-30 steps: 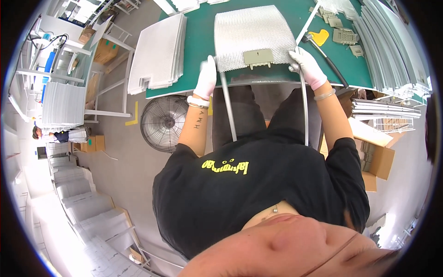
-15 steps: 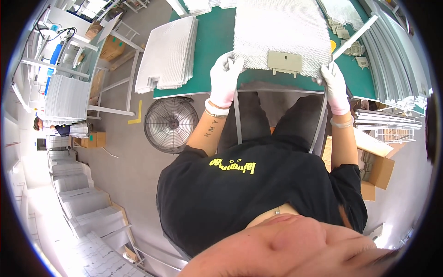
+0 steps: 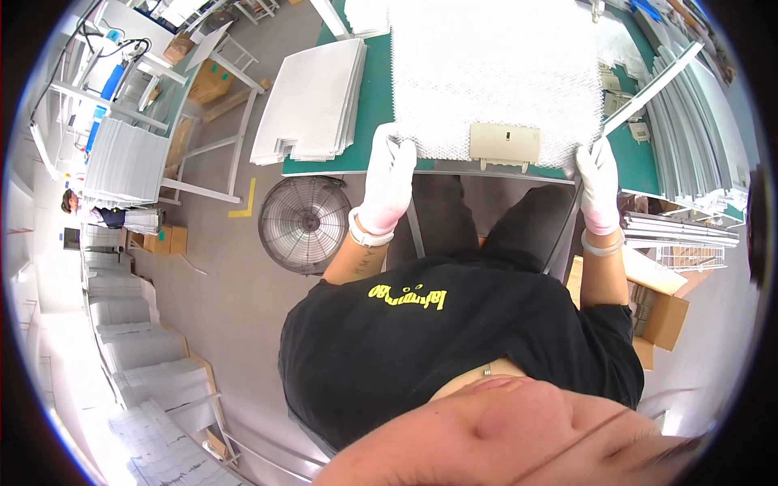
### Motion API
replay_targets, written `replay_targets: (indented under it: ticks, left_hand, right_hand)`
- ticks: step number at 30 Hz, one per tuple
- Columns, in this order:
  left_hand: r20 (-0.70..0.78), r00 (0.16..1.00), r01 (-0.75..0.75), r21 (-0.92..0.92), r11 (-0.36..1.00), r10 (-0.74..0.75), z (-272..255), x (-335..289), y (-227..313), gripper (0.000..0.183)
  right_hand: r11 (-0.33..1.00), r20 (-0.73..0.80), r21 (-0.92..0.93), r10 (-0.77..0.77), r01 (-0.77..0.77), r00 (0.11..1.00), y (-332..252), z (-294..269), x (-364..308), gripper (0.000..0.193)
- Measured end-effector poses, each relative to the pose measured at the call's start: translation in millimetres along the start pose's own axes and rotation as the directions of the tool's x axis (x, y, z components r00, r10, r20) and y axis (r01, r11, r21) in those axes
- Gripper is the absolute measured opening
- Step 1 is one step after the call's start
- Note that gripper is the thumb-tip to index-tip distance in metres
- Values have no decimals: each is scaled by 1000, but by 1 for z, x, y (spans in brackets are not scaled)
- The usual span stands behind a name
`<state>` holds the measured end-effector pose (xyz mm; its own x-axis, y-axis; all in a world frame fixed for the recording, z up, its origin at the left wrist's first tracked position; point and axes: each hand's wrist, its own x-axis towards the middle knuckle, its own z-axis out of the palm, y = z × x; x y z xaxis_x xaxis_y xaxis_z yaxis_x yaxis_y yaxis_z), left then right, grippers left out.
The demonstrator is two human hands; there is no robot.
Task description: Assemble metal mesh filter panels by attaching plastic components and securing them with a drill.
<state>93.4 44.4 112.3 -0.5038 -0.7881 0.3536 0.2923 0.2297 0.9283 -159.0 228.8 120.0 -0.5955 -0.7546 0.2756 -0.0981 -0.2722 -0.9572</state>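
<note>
A white mesh panel [image 3: 494, 73] extends over the green table toward me, with a beige plastic plate [image 3: 506, 144] set in its near edge. My left hand [image 3: 389, 174], in a white glove, is closed at the panel's near left corner. Gloved too, my right hand [image 3: 599, 182] pinches the near right corner, where a pale metal strip [image 3: 652, 91] runs off to the upper right. Thin grey strips [image 3: 562, 231] slant down from near both hands toward my lap. My fingers hide exactly how strips and panel meet.
Stacked mesh sheets [image 3: 312, 101] lie left on the green table [image 3: 377, 101]. Long pale strips [image 3: 681, 121] and small beige parts [image 3: 639, 131] sit at the right. A floor fan [image 3: 305, 223] stands below left; a cardboard box [image 3: 666, 320] lies lower right.
Both hands have come nearer to my body, bringing the panel's near edge and beige plate along. The panel looks larger, and the pale strip at the right has shifted rightward.
</note>
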Motion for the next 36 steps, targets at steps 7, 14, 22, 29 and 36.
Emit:
replay_targets:
  ticks: [7, 14, 22, 29, 36]
  left_hand:
    - [-194, 974, -140, -132, 981, 113, -25, -13, 15, 17]
    - [-234, 932, -239, 172, 956, 276, -44, -22, 27, 24]
    - [-123, 940, -333, -151, 931, 317, -41, 49, 36, 51]
    - [51, 930, -367, 57, 929, 364, 11, 138, 36, 10]
    - [-3, 928, -368, 142, 919, 372, 26, 144, 10, 31]
  right_hand:
    - [998, 69, 43, -56, 53, 996, -5, 20, 10, 17]
    - [989, 158, 84, -136, 124, 978, -24, 55, 31, 20]
    - [889, 44, -108, -443, 445, 896, -53, 57, 80, 10]
    - [870, -204, -221, -483, 441, 851, -30, 15, 123, 12]
    - [857, -316, -274, -509, 437, 801, -12, 14, 114, 18]
